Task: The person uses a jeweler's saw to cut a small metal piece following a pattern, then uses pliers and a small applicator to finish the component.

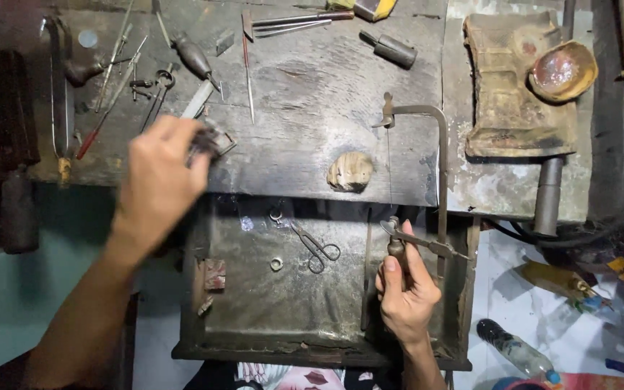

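My right hand (406, 292) grips the handle of a metal jeweller's saw frame (435, 166), which stands upright over the open drawer and reaches up onto the workbench. My left hand (159, 180) is raised over the bench's front edge, fingers closed on a small dark object (207, 141) that is blurred. A worn wooden bench peg (350, 172) juts from the bench edge between the hands. In the metal-lined drawer (254, 318) lie small scissors (315, 249) and a small ring (276, 264).
Files, pliers, tweezers and gravers (196, 58) lie scattered on the dark wooden bench (312, 87). A brown block with a shallow dish (562, 70) sits at the right, beside a hose and pipe (548, 195). A plastic bottle (518, 352) lies on the floor.
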